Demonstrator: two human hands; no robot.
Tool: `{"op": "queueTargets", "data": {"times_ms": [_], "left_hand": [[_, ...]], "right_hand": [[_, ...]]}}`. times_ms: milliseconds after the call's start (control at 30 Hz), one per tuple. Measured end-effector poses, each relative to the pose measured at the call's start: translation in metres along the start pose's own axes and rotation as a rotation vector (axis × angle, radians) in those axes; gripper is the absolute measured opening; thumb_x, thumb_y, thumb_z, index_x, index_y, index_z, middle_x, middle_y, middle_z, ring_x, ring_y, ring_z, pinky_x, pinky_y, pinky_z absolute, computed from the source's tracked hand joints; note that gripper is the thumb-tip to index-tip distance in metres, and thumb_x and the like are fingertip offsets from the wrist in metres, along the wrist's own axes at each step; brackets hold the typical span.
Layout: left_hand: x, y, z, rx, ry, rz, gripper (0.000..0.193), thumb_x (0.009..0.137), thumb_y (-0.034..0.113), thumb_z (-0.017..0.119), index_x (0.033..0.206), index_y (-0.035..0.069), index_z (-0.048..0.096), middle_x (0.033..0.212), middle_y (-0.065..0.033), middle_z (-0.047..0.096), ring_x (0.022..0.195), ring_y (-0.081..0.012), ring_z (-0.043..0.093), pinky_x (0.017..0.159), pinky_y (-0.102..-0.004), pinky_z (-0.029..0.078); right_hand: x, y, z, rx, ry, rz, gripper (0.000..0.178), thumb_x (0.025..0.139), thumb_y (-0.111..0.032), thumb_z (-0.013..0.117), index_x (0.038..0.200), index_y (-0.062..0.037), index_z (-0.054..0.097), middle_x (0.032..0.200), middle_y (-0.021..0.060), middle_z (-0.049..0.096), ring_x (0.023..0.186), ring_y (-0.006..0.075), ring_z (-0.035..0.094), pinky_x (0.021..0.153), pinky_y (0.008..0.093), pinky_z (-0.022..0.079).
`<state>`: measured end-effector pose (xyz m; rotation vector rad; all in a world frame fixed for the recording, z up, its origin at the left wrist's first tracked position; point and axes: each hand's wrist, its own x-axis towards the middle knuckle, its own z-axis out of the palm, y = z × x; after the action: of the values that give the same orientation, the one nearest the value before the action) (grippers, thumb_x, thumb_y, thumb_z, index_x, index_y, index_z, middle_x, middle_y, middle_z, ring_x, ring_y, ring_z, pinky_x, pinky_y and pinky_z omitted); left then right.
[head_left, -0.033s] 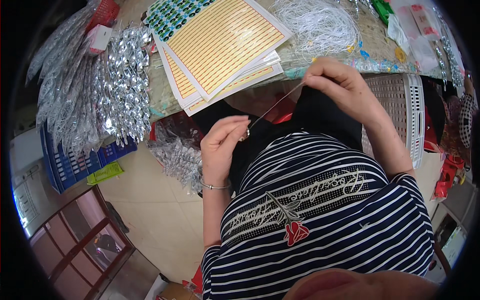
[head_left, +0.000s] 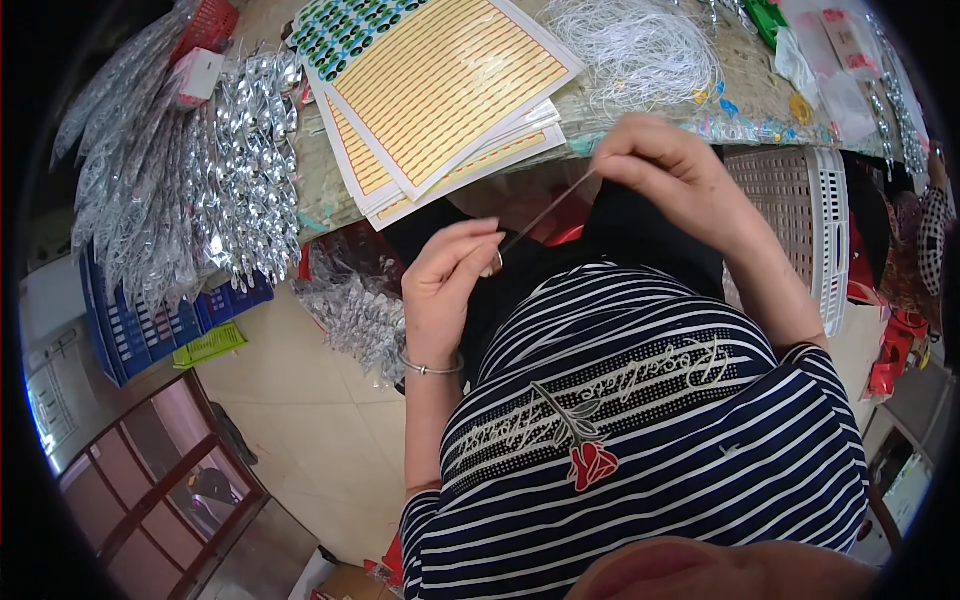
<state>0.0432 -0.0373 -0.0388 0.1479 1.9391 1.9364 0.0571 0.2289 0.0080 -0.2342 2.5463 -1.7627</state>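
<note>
A thin thread (head_left: 553,210) is stretched on a slant between my two hands, above my lap. My left hand (head_left: 440,270), with a bangle at the wrist, pinches its lower end. Something small and shiny shows at those fingertips, too small to make out. Farther to the right and higher up, my right hand (head_left: 672,178) grips the thread's other end between thumb and curled fingers, close to the table's front edge. Behind the hands, sheets of yellow stickers with red lines (head_left: 460,85) lie stacked on the table. A tangle of white string (head_left: 635,50) rests beside them.
Shiny silver strands in clear bags (head_left: 150,180) hang over the table's left end, above a blue basket (head_left: 115,320). A white plastic crate (head_left: 828,230) stands under the table at the right. More silver bundles (head_left: 355,310) sit low beside my left arm.
My right hand has shifted slightly to the left, bringing its end of the thread nearer. My left hand has barely moved and keeps its pinch.
</note>
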Motion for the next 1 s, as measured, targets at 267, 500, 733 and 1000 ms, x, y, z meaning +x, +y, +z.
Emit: {"op": "queueTargets", "data": {"times_ms": [267, 500, 733, 1000], "left_hand": [[0.014, 0.024, 0.034, -0.104, -0.002, 0.045, 0.013, 0.088, 0.003, 0.061, 0.095, -0.005, 0.067, 0.087, -0.0113, 0.068, 0.076, -0.0139, 0.064, 0.068, -0.0231, 0.050], [0.008, 0.026, 0.029, -0.109, -0.010, -0.008, 0.015, 0.089, 0.006, 0.061, 0.096, -0.006, 0.067, 0.082, -0.0102, 0.067, 0.070, -0.0135, 0.061, 0.067, -0.0231, 0.049], [0.004, 0.023, 0.029, -0.122, -0.012, 0.007, 0.015, 0.089, 0.005, 0.060, 0.096, -0.006, 0.067, 0.081, -0.0104, 0.067, 0.071, -0.0143, 0.062, 0.069, -0.0241, 0.050], [0.003, 0.030, 0.029, -0.094, -0.023, 0.037, 0.015, 0.089, 0.005, 0.060, 0.097, -0.006, 0.068, 0.086, -0.0104, 0.069, 0.076, -0.0139, 0.063, 0.072, -0.0246, 0.051]], "right_hand": [[0.020, -0.009, 0.040, 0.024, -0.046, -0.119, 0.005, 0.086, -0.006, 0.063, 0.086, -0.0008, 0.061, 0.080, 0.0072, 0.059, 0.077, 0.0196, 0.057, 0.070, 0.0285, 0.046], [0.020, -0.008, 0.031, 0.159, -0.001, 0.005, 0.006, 0.087, -0.008, 0.064, 0.086, -0.0016, 0.062, 0.082, 0.0024, 0.058, 0.077, 0.0087, 0.055, 0.068, 0.0225, 0.044], [0.018, -0.006, 0.024, 0.416, 0.001, 0.228, 0.007, 0.091, -0.010, 0.061, 0.089, -0.0027, 0.062, 0.084, -0.0009, 0.057, 0.072, 0.0050, 0.054, 0.064, 0.0206, 0.046], [0.017, -0.012, 0.034, 0.174, -0.003, -0.060, 0.010, 0.091, -0.008, 0.059, 0.092, -0.0013, 0.066, 0.085, 0.0023, 0.059, 0.078, 0.0089, 0.057, 0.070, 0.0233, 0.047]]}}
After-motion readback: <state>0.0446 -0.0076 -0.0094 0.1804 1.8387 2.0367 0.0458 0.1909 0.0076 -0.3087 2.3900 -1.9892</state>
